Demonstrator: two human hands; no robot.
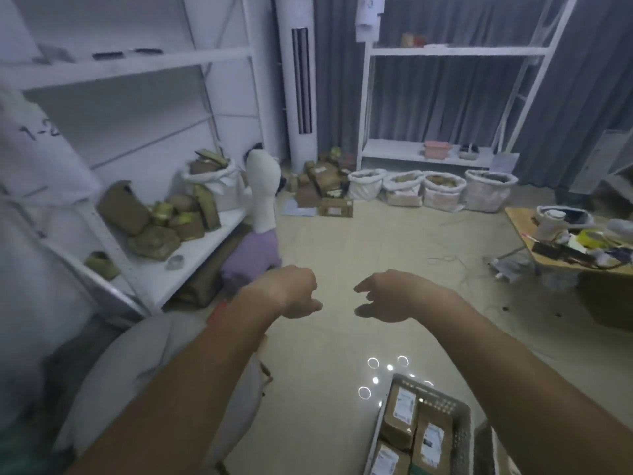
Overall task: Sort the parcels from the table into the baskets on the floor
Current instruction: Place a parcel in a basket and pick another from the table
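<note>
One grey plastic basket (460,437) sits on the floor at the lower right of the frame, and it holds four cardboard parcels (400,418) that you can count, each with a white label facing up. Along the far wall, upper centre right, four white woven sacks (364,185) stand in a row, filled with brown packages. A fifth sack (209,180) stands on the lower shelf of the white rack at the left, with a loose pile of brown parcels beside it. A further heap of cardboard boxes (325,186) lies on the floor by the white tower air conditioner (297,77). One wooden surface (520,228) at the right edge carries tape rolls and clutter.

Your left hand (291,291) hangs mid-frame, fingers curled loosely under, holding nothing. Your right hand (387,296) hangs beside it, well apart, its fingers (361,287) loosely bent and spread, touching nothing.
</note>
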